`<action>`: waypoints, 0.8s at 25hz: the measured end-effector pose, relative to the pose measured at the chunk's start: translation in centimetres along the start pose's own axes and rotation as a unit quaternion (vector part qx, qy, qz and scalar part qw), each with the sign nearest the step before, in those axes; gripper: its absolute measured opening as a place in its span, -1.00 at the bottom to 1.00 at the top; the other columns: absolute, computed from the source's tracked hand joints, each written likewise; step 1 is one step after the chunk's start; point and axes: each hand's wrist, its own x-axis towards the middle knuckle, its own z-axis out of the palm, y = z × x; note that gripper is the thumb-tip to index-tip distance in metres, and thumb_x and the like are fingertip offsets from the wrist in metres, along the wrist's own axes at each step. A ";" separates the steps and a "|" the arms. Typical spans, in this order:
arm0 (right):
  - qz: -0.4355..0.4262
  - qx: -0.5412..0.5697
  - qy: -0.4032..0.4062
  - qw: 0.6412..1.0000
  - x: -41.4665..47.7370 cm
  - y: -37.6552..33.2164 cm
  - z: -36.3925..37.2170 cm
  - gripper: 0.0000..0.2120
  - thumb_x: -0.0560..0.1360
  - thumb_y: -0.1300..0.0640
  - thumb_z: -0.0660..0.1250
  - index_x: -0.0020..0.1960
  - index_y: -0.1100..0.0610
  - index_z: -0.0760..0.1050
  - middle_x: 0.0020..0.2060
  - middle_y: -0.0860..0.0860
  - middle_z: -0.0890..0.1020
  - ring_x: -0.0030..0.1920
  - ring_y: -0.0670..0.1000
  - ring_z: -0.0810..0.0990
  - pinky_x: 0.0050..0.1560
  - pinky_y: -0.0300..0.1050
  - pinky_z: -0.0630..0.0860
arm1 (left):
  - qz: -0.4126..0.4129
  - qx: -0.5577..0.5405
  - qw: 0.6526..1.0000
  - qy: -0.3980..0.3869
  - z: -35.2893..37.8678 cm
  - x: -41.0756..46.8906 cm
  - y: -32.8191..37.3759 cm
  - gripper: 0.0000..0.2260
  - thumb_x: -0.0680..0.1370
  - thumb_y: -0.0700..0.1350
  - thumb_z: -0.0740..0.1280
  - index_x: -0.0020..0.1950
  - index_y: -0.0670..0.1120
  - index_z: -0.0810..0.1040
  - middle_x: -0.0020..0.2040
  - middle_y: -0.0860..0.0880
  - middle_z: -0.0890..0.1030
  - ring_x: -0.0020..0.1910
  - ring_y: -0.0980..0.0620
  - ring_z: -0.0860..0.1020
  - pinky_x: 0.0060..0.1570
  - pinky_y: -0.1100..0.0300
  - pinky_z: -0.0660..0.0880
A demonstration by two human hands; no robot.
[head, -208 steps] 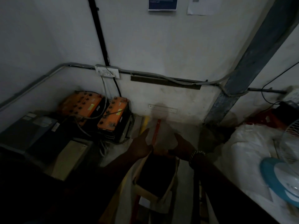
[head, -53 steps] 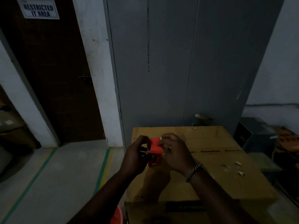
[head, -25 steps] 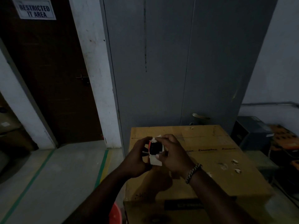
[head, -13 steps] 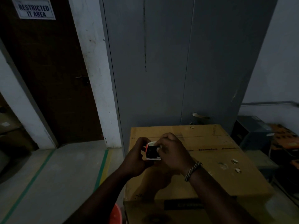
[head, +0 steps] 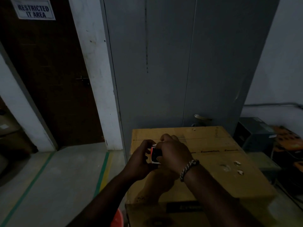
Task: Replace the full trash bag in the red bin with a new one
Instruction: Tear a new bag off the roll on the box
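The left hand point(head: 139, 159) and right hand point(head: 173, 153) cover most of the small packet point(head: 155, 155); the bottom edge crops the red bin point(head: 117, 218).

We record: small packet point(head: 155, 155) red, white and black. Cardboard box point(head: 213, 161) tan. Bracelet point(head: 188, 167) braided, light and dark strands. Cabinet point(head: 164, 63) grey. Door point(head: 49, 79) dark brown, its sign point(head: 33, 11) white with dark lettering. Floor stripe point(head: 102, 169) green edged yellow. Bin point(head: 117, 219) red.

A small black pack point(head: 156, 155) with a red-and-white wrapper is gripped between the left hand point(head: 139, 161) and right hand point(head: 173, 154) over the cardboard box point(head: 216, 163), while the red bin's point(head: 117, 218) rim shows beside the box's near-left corner.
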 end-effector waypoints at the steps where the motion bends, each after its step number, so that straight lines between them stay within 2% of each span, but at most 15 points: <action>1: -0.011 0.001 0.014 1.000 -0.1 -0.1 0.2 -0.67 0.48 0.01 0.44 0.24 -0.03 0.59 0.20 -0.05 0.45 0.21 0.06 0.41 0.11 0.00 0.55 | 0.003 0.001 1.000 0.000 -0.1 -0.1 0.1 -0.31 0.36 0.01 0.59 0.38 0.17 0.33 0.22 0.28 0.49 0.14 0.27 0.50 -0.05 0.34 0.48; 3: -0.030 0.023 0.034 0.999 -0.2 0.1 0.6 -0.70 0.49 0.02 0.42 0.22 -0.03 0.59 0.13 -0.08 0.47 0.16 0.02 0.42 0.05 -0.05 0.54 | 0.012 0.006 1.000 0.004 -0.1 -0.2 0.4 -0.28 0.38 -0.02 0.58 0.44 0.20 0.32 0.23 0.28 0.51 0.15 0.31 0.49 -0.08 0.44 0.46; 5: -0.035 0.060 0.044 0.997 -0.3 0.4 0.7 -0.71 0.50 0.03 0.40 0.22 -0.03 0.59 0.10 -0.10 0.50 0.14 -0.01 0.44 0.03 -0.08 0.54 | 0.016 0.011 1.000 0.014 -0.2 -0.2 0.5 -0.35 0.39 -0.05 0.57 0.38 0.26 0.37 0.20 0.32 0.52 0.13 0.36 0.48 -0.07 0.51 0.40; 7: -0.033 0.107 0.057 0.992 -0.2 0.8 0.4 -0.76 0.48 0.03 0.37 0.15 -0.03 0.60 0.09 -0.11 0.55 0.12 -0.03 0.49 0.02 -0.08 0.57 | 0.008 0.015 0.999 0.028 -0.2 0.0 0.3 -0.42 0.39 -0.03 0.57 0.30 0.32 0.39 0.17 0.37 0.51 0.12 0.39 0.46 -0.09 0.51 0.39; 9: -0.018 0.172 0.075 0.982 -0.1 1.1 0.0 -0.81 0.46 0.04 0.34 0.06 -0.03 0.60 0.04 -0.11 0.61 0.05 -0.05 0.58 -0.02 -0.06 0.61 | 0.008 0.027 0.999 0.041 -0.2 0.2 -0.2 -0.47 0.41 0.02 0.55 0.30 0.26 0.44 0.19 0.35 0.51 0.14 0.37 0.46 -0.09 0.48 0.40; 12: 0.013 0.280 0.114 0.953 -0.4 1.7 -0.9 -0.88 0.47 0.13 0.40 0.00 0.02 0.63 -0.08 -0.09 0.69 -0.05 -0.14 0.64 -0.08 -0.11 0.65 | 0.017 0.034 0.997 0.063 0.0 0.5 -0.4 -0.51 0.42 0.02 0.55 0.29 0.18 0.46 0.18 0.35 0.51 0.14 0.36 0.47 -0.05 0.43 0.45; 15: 0.049 0.361 0.154 0.918 -0.7 2.5 -1.3 -0.89 0.47 0.18 0.45 -0.02 0.02 0.65 -0.10 -0.13 0.70 -0.04 -0.20 0.65 -0.06 -0.21 0.65 | 0.013 0.032 0.996 0.079 0.4 0.5 -0.4 -0.49 0.42 0.08 0.53 0.31 0.19 0.43 0.16 0.43 0.45 0.15 0.44 0.43 0.03 0.46 0.47; 17: 0.075 0.425 0.174 0.885 -0.6 3.4 -1.1 -0.88 0.49 0.20 0.46 0.02 0.06 0.66 -0.06 -0.08 0.71 -0.01 -0.14 0.68 -0.04 -0.11 0.68 | 0.016 0.039 0.996 0.083 1.0 -0.1 -1.0 -0.48 0.42 0.18 0.48 0.32 0.14 0.42 0.19 0.37 0.45 0.16 0.39 0.44 0.05 0.47 0.46; 18: 0.087 0.449 0.180 0.871 -0.6 3.8 -0.9 -0.87 0.50 0.20 0.46 0.05 0.10 0.66 -0.03 -0.04 0.71 0.02 -0.09 0.69 -0.05 -0.05 0.69 | 0.020 0.057 0.994 0.087 1.5 -0.4 -1.6 -0.47 0.42 0.20 0.46 0.33 0.10 0.42 0.21 0.28 0.46 0.18 0.31 0.45 0.07 0.42 0.46; 20: 0.113 0.494 0.177 0.844 -0.7 4.4 -0.6 -0.86 0.51 0.21 0.47 0.07 0.14 0.65 0.00 0.03 0.71 0.04 -0.01 0.70 -0.08 0.04 0.71 | 0.033 0.107 0.990 0.083 2.7 -1.2 -2.7 -0.49 0.44 0.12 0.48 0.32 0.07 0.40 0.26 0.15 0.44 0.20 0.16 0.43 0.10 0.31 0.47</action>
